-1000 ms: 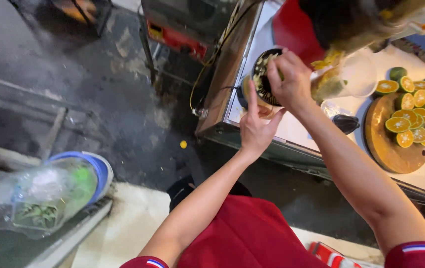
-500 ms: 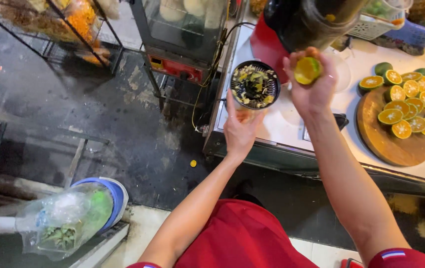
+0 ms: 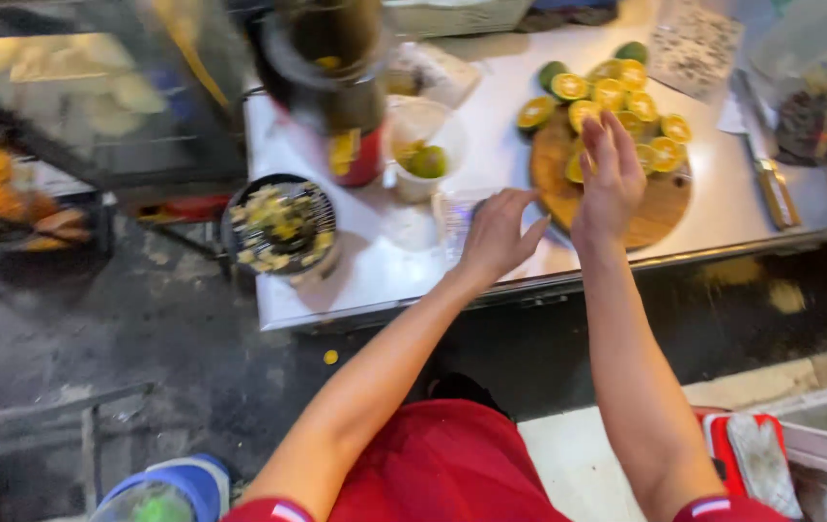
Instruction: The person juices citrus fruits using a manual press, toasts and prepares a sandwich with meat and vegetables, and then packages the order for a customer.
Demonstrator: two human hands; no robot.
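Grip, right: right hand [image 3: 611, 179] spread flat, fingers wide, nothing held, coming down over the halved citrus [image 3: 626, 97] on the round wooden board [image 3: 660, 208] in the upper right of centre.
Grip, left: left hand [image 3: 496, 232] open and loose too, palm down on the bench [image 3: 356, 275] just beside the board's left edge, at what looks like a clear plastic piece (too blurred to name).
What changed: half a second ago the right hand was up at the dark press [image 3: 327, 68] with a citrus half pinched in it; now that half is gone from the grip and the hand has swung right to the board. The left has let go of the black bowl of squeezed peels [image 3: 281, 227].
What that means: one fruit looks finished, and my read is that the hands are between pieces, with fresh halves right under the right fingers.
Peel bowl: standing alone at the bench's left edge, centre-left of the frame, heaped with pale rinds.
Cup: clear cup [image 3: 423, 150] just right of the press, a green fruit half inside it.
Far right: a knife [image 3: 771, 184] lying on the bench, well apart from both hands.
Below: red shirt and dark floor.
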